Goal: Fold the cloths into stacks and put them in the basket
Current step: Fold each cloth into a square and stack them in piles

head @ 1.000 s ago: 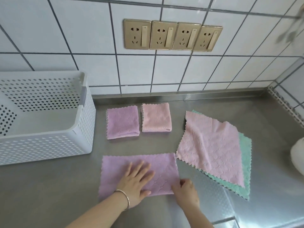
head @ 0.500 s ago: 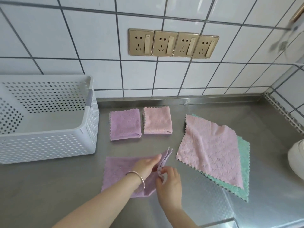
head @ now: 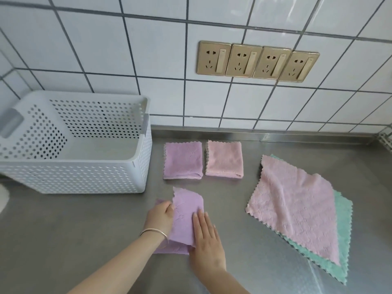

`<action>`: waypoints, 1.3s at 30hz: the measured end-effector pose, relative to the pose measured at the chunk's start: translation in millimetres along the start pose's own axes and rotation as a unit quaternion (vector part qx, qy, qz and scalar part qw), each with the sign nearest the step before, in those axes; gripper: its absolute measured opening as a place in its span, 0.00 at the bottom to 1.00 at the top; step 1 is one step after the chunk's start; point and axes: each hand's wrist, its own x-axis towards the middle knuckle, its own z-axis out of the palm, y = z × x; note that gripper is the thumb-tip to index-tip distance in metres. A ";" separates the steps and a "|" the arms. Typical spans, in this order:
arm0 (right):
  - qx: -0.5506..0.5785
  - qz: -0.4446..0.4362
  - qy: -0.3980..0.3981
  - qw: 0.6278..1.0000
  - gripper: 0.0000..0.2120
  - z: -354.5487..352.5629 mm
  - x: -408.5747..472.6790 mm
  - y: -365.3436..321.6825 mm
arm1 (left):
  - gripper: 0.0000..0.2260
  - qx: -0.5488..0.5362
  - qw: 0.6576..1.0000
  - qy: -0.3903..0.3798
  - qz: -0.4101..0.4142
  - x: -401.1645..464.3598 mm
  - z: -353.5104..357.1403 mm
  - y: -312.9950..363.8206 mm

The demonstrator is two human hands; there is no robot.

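The purple cloth (head: 186, 217) lies half-folded on the steel tabletop (head: 84, 230), in front of the white basket's (head: 74, 177) right corner. The left hand (head: 160, 216) has its grip closed on the raised flap; the right hand (head: 206, 238) presses flat, fingers spread. Beyond lie a folded purple cloth (head: 182, 161) and a folded pink cloth (head: 224, 159).

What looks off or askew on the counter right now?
Nothing spilled or damaged. The unfolded pink cloth lies skewed on the green cloth, corners misaligned, both angled to the counter edge. The purple cloth under the left hand and right hand is mid-fold, its top corner sticking up.
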 end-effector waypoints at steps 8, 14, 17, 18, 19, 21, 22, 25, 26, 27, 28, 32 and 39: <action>-0.011 -0.033 -0.060 0.998 0.49 20.7 1.2 -12.7 | 0.13 -0.020 0.993 0.068 -0.092 -5.3 -7.1 -42.2; -0.017 -0.020 -0.085 0.996 0.46 28.3 -1.3 -14.5 | 0.12 -0.010 0.990 0.051 -0.130 -4.2 -3.2 -57.2; -0.010 -0.023 -0.076 0.997 0.47 28.7 -2.8 -16.5 | 0.13 -0.025 0.990 0.056 -0.127 -3.3 -3.0 -56.3; -0.008 -0.027 -0.073 0.997 0.47 28.6 -3.0 -17.1 | 0.13 -0.030 0.990 0.055 -0.126 -2.7 -3.3 -56.6; -0.007 -0.030 -0.075 0.997 0.48 27.8 -3.0 -17.4 | 0.13 -0.033 0.990 0.055 -0.125 -2.2 -2.8 -57.1; -0.009 -0.032 -0.083 0.996 0.49 25.9 -2.9 -17.3 | 0.14 -0.028 0.990 0.060 -0.125 -1.5 -2.2 -58.4; -0.014 -0.038 -0.084 0.996 0.50 25.7 -2.8 -16.8 | 0.13 -0.021 0.989 0.064 -0.128 -1.3 -2.0 -58.7; -0.055 -0.062 -0.090 0.992 0.45 24.2 -0.3 -16.9 | 0.13 -0.004 0.988 0.072 -0.136 1.0 -2.7 -58.8; -0.071 -0.069 -0.079 0.992 0.42 21.9 0.6 -18.1 | 0.13 0.001 0.987 0.073 -0.140 1.5 -3.3 -59.1; -0.077 -0.074 -0.070 0.992 0.38 16.0 2.9 -20.0 | 0.13 0.008 0.987 0.075 -0.142 1.3 -3.9 -59.7; -0.073 -0.076 -0.054 0.993 0.34 9.2 5.6 -20.7 | 0.13 0.017 0.986 0.076 -0.144 0.7 -4.5 -60.8; -0.009 0.035 -0.029 0.999 0.20 -16.9 15.8 -19.6 | 0.19 0.090 0.981 0.078 -0.154 -6.1 -7.6 -64.3; 0.033 0.235 -0.161 0.958 0.21 -16.5 30.4 -1.7 | 0.16 0.146 0.978 0.081 -0.126 -8.9 -1.6 -60.6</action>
